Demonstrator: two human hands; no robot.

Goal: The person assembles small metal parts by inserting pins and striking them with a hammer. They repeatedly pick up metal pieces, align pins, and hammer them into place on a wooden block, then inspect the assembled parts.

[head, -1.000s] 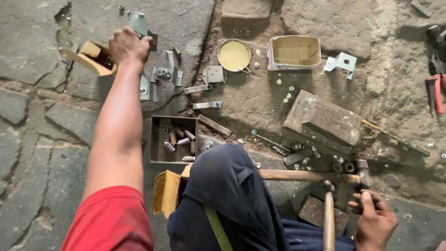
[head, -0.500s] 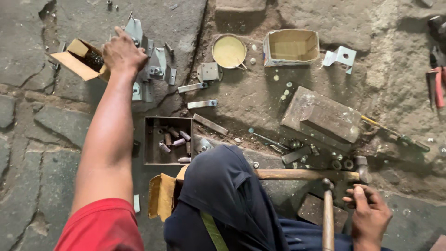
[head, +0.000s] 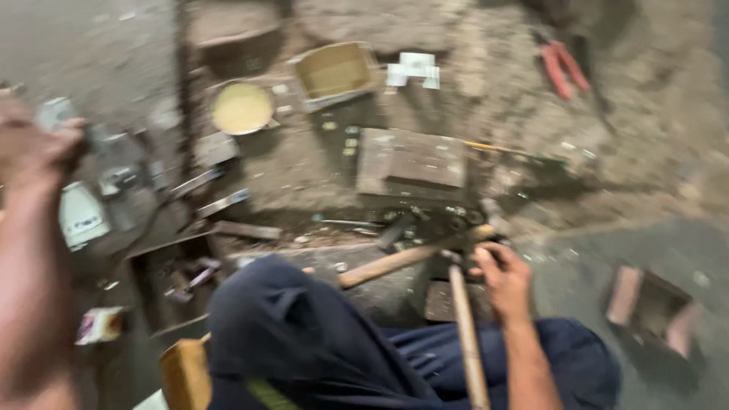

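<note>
1. Nearest, the person's knee in dark blue cloth (head: 304,334) fills the lower centre and hides part of the ground behind it; a yellowish wooden piece (head: 184,373) shows at its left.
2. Right hand (head: 505,281): fingers closed around the top of a wooden hammer handle (head: 467,342) running toward the viewer. A second wooden handle (head: 402,260) lies crosswise just left of it.
3. Left hand (head: 34,148): blurred at far left; grip cannot be told. A white rounded package (head: 82,216) lies just beside it.
4. A dark open tray of small parts (head: 178,277) sits left of the knee.
5. Mid-ground: rusty metal block (head: 414,161).
6. Farther: round yellow lid (head: 241,108), tan rectangular box (head: 334,72), white bracket (head: 414,70), red-handled pliers (head: 562,70) far right.
</note>
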